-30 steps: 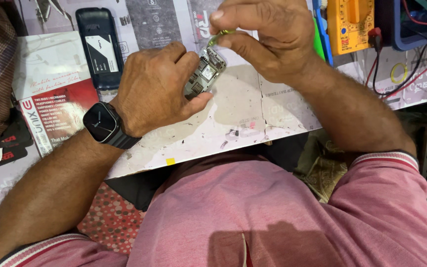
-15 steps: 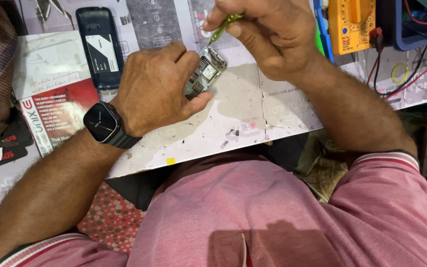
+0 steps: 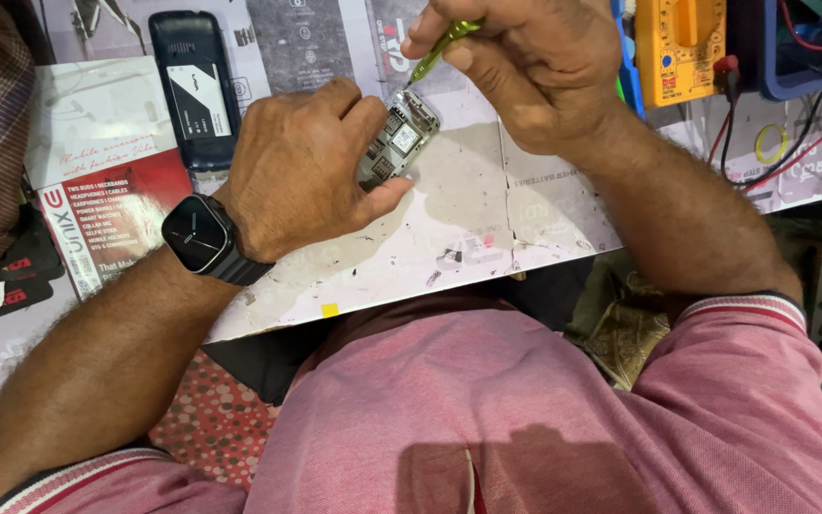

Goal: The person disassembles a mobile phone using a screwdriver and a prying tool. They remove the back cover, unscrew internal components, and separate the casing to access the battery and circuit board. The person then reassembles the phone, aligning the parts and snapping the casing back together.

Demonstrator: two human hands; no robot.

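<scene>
My left hand point(image 3: 302, 171) grips a small phone circuit board point(image 3: 397, 143) and holds it tilted just above the worn white work surface point(image 3: 449, 238). A black smartwatch point(image 3: 200, 235) sits on that wrist. My right hand point(image 3: 525, 67) pinches a thin green-handled screwdriver point(image 3: 440, 45), whose tip touches the top corner of the board. Most of the tool's handle is hidden inside my fingers.
A black phone body point(image 3: 192, 86) lies at the back left beside a red and white printed card point(image 3: 97, 200). A yellow multimeter point(image 3: 682, 48) with red and black leads point(image 3: 792, 124) stands at the back right. Small debris specks lie near the front edge.
My right hand has lifted slightly up and away, swinging the screwdriver more upright onto the board's top corner. My left hand and the board have stayed nearly still.
</scene>
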